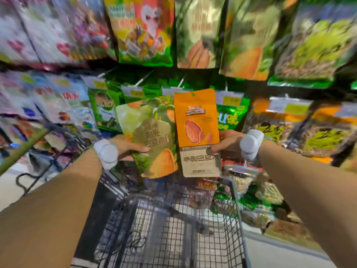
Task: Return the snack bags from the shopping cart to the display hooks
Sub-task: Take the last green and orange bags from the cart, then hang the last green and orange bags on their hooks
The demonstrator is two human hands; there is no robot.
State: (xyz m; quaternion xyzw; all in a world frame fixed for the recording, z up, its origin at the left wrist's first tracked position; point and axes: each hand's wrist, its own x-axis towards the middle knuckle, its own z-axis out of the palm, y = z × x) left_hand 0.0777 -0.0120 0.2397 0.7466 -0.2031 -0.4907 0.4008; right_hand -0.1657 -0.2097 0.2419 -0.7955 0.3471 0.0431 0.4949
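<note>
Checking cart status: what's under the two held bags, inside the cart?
Under the green bag and orange bag, the shopping cart shows bare wire mesh, no bags visible. Its front end, behind the bags, is hidden.

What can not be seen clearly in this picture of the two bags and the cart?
- Display hooks: head view, too blurred and covered by hanging bags.
- Green bag: right edge hidden behind the orange bag.
- Right hand: most fingers hidden behind the orange bag.
- Left hand: fingers behind the green bag are hidden.
- Cart: near end cut off by the bottom edge.
</note>
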